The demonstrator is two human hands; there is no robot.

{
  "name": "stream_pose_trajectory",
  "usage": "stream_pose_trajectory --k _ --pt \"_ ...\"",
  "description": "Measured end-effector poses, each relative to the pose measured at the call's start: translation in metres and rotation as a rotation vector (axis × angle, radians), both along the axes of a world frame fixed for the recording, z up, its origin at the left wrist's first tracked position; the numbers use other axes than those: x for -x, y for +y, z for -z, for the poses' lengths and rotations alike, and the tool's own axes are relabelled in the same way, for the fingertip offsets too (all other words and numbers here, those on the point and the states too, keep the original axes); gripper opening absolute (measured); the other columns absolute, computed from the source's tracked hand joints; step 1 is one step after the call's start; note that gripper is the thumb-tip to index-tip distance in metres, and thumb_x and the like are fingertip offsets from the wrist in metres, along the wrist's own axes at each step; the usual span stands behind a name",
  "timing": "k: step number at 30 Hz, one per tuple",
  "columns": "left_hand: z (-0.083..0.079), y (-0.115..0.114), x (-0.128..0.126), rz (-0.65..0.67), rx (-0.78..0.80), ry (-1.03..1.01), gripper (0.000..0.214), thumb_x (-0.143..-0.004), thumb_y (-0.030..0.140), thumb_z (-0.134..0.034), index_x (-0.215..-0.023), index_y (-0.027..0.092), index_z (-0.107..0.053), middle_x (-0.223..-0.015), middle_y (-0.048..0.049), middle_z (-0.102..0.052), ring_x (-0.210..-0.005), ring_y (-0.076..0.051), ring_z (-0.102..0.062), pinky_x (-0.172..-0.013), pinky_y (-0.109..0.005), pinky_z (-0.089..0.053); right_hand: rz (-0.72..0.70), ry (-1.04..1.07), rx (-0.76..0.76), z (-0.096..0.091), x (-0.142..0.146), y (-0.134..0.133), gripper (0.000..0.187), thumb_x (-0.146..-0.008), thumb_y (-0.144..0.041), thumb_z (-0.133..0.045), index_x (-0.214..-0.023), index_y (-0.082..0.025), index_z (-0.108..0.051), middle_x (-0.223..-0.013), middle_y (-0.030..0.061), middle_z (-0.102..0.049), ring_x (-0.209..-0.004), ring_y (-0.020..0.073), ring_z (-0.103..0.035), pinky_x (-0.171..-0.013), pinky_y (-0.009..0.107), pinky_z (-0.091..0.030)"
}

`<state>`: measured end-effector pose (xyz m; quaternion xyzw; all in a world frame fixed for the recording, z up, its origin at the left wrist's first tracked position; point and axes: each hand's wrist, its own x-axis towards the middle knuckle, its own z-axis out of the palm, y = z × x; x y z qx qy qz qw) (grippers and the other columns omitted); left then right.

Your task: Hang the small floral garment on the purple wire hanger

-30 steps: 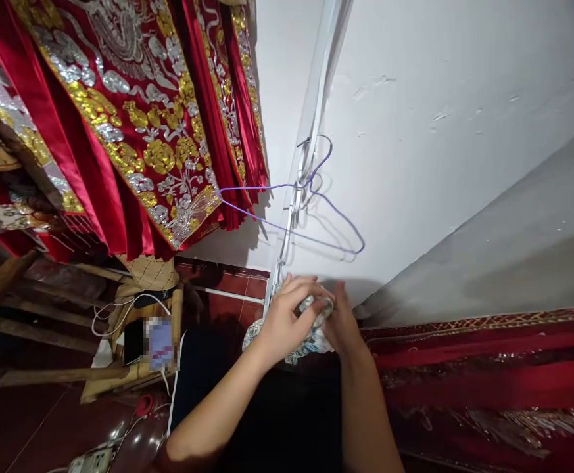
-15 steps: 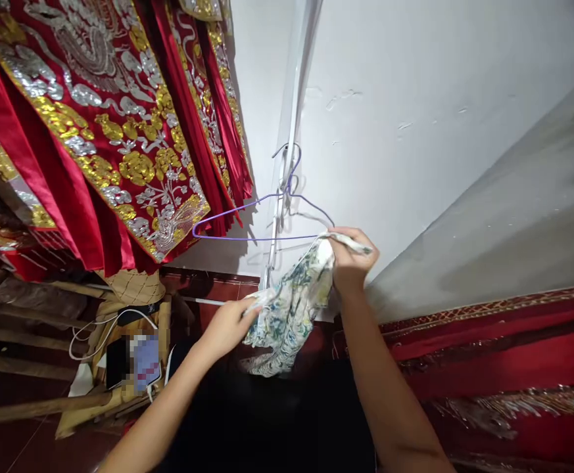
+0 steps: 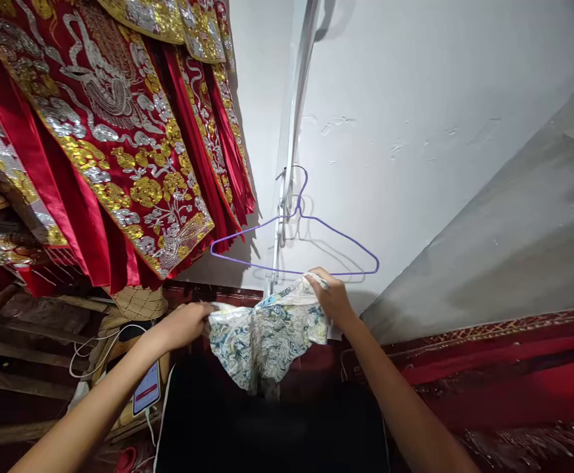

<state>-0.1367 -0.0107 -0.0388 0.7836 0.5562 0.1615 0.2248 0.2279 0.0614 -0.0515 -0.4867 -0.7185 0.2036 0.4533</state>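
Observation:
A thin floral garment [image 3: 271, 332], white with blue and green print, hangs stretched between my two hands; its exact kind I cannot make out. My left hand [image 3: 188, 323] is closed on its left upper corner, and my right hand [image 3: 330, 293] pinches its right upper edge. Just above the cloth, a purple wire hanger [image 3: 338, 230] hangs by its hook beside a metal pole [image 3: 294, 112] along the wall. My right fingertips are close to the hanger's bottom bar; whether they touch it I cannot tell.
Red costumes with gold and silver embroidery [image 3: 146, 190] hang at the upper left. Below them, a phone [image 3: 147, 387] with a white cable lies on a wooden seat [image 3: 119, 430]. Red fabric [image 3: 513, 391] lies along the lower right, beneath a grey sheet [image 3: 503, 243].
My hands have moved apart, the left one leftward, spreading the bunched garment wider. The right hand has come down off the hanger's right end, and the whole hanger now shows.

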Motion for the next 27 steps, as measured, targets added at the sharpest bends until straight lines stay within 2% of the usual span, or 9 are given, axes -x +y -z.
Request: stream_pose_trajectory --k 2,5,10,13,15,20,23,25,27 --pt "-0.017 0.016 -0.001 0.113 -0.081 0.089 0.035 -0.075 0.009 -0.045 -0.098 0.021 -0.069 -0.124 -0.0105 -0.068 -0.118 -0.028 -0.062 -0.102 -0.040 -0.047 0.024 -0.067 0.001 -0.012 -0.017 -0.013 0.028 -0.094 -0.044 -0.050 -0.084 -0.022 -0.062 -0.077 0.0011 -0.064 -0.072 0.0172 -0.058 -0.070 0.027 -0.042" --pt "-0.055 0.033 -0.016 0.092 -0.318 0.069 0.026 -0.086 0.018 -0.046 -0.103 0.018 -0.065 -0.147 -0.0133 -0.049 -0.139 -0.029 -0.044 -0.115 -0.045 -0.037 0.058 -0.134 0.014 -0.033 -0.032 -0.026 0.030 -0.095 -0.046 -0.049 -0.081 -0.023 -0.060 -0.075 -0.0006 -0.062 -0.071 0.0164 -0.055 -0.071 0.026 -0.040" --pt "-0.104 0.045 -0.053 0.134 -0.558 -0.061 0.018 -0.091 0.024 -0.046 -0.097 0.017 -0.062 -0.150 -0.0133 -0.045 -0.141 -0.030 -0.041 -0.115 -0.047 -0.037 -0.080 -0.212 0.106 -0.053 -0.029 -0.041 0.032 -0.096 -0.046 -0.046 -0.081 -0.024 -0.062 -0.075 -0.0003 -0.064 -0.071 0.0175 -0.057 -0.069 0.027 -0.042" --pt "-0.110 0.058 -0.069 0.166 -0.574 -0.150 0.035 -0.087 0.016 -0.045 -0.118 0.019 -0.060 -0.137 -0.0094 -0.058 -0.125 -0.025 -0.056 -0.106 -0.043 -0.045 -0.157 -0.228 0.189 -0.058 -0.018 -0.056 0.028 -0.090 -0.049 -0.057 -0.105 -0.027 -0.066 -0.092 0.0030 -0.071 -0.087 0.0234 -0.065 -0.075 0.030 -0.045" --pt "-0.107 0.068 -0.072 0.117 -0.586 -0.170 0.048 -0.085 0.013 -0.044 -0.130 0.020 -0.058 -0.125 -0.0075 -0.066 -0.112 -0.023 -0.062 -0.100 -0.041 -0.048 -0.144 -0.242 0.214 -0.061 -0.017 -0.067 0.051 -0.083 -0.048 -0.068 -0.129 -0.031 -0.058 -0.097 0.0051 -0.071 -0.090 0.0262 -0.066 -0.077 0.033 -0.047" --pt "-0.102 0.081 -0.068 -0.005 -0.663 -0.209 0.039 -0.084 0.014 -0.042 -0.111 0.017 -0.071 -0.106 -0.0063 -0.071 -0.101 -0.023 -0.065 -0.095 -0.036 -0.049 0.102 -0.016 0.096 -0.065 -0.048 -0.071 0.086 -0.084 -0.034 -0.063 -0.158 -0.024 -0.020 -0.078 -0.0003 -0.064 -0.062 0.0177 -0.059 -0.066 0.031 -0.050" --pt "-0.106 0.083 -0.067 -0.005 -0.634 -0.214 0.037 -0.081 0.013 -0.045 -0.106 0.018 -0.072 -0.103 -0.0051 -0.069 -0.096 -0.022 -0.064 -0.091 -0.034 -0.049 0.236 0.126 0.058 -0.079 -0.074 -0.054 0.084 -0.075 -0.033 -0.071 -0.151 -0.020 -0.038 -0.090 0.0035 -0.069 -0.079 0.0208 -0.065 -0.076 0.033 -0.053" --pt "-0.109 0.086 -0.062 -0.020 -0.630 -0.217 0.035 -0.079 0.014 -0.048 -0.103 0.020 -0.073 -0.102 -0.0054 -0.066 -0.097 -0.022 -0.063 -0.092 -0.035 -0.049 0.113 0.100 0.180 -0.095 -0.090 -0.043 0.063 -0.068 -0.034 -0.079 -0.127 -0.016 -0.065 -0.095 0.0077 -0.072 -0.089 0.0256 -0.067 -0.081 0.036 -0.054" --pt "-0.111 0.089 -0.054 -0.086 -0.671 -0.226 0.029 -0.079 0.019 -0.055 -0.101 0.021 -0.073 -0.108 -0.0070 -0.063 -0.106 -0.024 -0.060 -0.097 -0.037 -0.046 -0.080 0.070 0.369 -0.111 -0.101 -0.037 0.044 -0.063 -0.034 -0.084 -0.101 -0.014 -0.075 -0.091 0.0094 -0.074 -0.086 0.0286 -0.068 -0.078 0.039 -0.055"
